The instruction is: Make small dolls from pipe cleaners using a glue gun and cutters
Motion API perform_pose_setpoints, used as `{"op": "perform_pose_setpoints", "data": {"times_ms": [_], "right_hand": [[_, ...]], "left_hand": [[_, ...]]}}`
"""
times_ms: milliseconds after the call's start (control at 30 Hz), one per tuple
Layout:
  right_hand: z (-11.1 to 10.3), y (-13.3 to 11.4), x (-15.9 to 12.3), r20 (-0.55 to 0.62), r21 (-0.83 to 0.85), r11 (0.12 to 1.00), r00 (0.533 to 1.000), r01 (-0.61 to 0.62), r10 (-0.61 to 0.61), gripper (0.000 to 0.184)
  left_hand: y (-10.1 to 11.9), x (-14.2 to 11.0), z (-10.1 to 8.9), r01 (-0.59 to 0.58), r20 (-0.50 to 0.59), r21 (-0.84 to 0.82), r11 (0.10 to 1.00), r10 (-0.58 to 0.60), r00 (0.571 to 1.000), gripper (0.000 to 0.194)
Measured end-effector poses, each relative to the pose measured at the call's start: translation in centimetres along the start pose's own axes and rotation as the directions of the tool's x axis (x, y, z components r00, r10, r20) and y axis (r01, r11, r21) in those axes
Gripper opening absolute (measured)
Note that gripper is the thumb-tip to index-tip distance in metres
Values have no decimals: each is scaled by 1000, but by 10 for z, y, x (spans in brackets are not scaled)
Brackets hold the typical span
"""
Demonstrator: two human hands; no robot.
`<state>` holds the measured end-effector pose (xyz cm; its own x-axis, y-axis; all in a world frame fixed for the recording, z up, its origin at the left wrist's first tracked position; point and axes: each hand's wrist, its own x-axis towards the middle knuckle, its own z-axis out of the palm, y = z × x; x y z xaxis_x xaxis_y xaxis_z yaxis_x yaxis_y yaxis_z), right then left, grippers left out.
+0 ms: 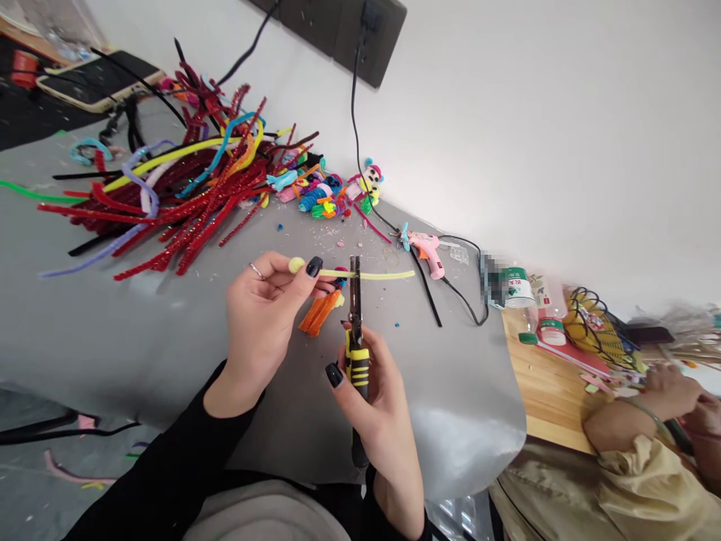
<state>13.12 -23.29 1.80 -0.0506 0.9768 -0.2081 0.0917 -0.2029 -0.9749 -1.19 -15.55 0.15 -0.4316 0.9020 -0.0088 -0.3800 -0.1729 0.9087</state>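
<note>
My left hand (270,315) pinches a pale yellow pipe cleaner (388,276) whose near end is coiled into a small ball. The straight part runs off to the right. In my right hand (377,406) is a pair of pliers-like cutters (357,361) with black and yellow handles, its dark jaws pointing away from me. Those jaws cross the pipe cleaner around its middle; whether they press on it I cannot tell. Below the left fingertips an orange pipe-cleaner piece (320,312) lies on the grey mat, partly hidden.
A heap of red, yellow and blue pipe cleaners (169,203) spreads at the left. Small colourful pipe-cleaner figures (327,195) sit near the wall. A corded pink glue gun (426,249) lies right of them. Bottles (517,285) and a co-worker's hands (670,394) are farther right.
</note>
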Motion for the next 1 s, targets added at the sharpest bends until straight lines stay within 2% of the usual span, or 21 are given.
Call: {"op": "perform_pose_setpoints", "data": {"times_ms": [600,833,900,1000], "right_hand": [[1,0,3,-14,12,998,998,-56,56,44],[-2,5,8,-91,12,991,987,-134,134,37],[-10,0,11,-111,-45,991,987,-123,117,44],[-26,-12,21,-183,-326,944,983,-57,-4,58]], "left_hand": [[-3,4,-2,-2,3,-5,1000,2,1000,35],[-5,10,-2,-20,5,-23,1000,20,1000,36],[-5,11,-2,-18,6,-32,999,19,1000,36],[-6,11,-3,2,27,-30,1000,-1,1000,37]]}}
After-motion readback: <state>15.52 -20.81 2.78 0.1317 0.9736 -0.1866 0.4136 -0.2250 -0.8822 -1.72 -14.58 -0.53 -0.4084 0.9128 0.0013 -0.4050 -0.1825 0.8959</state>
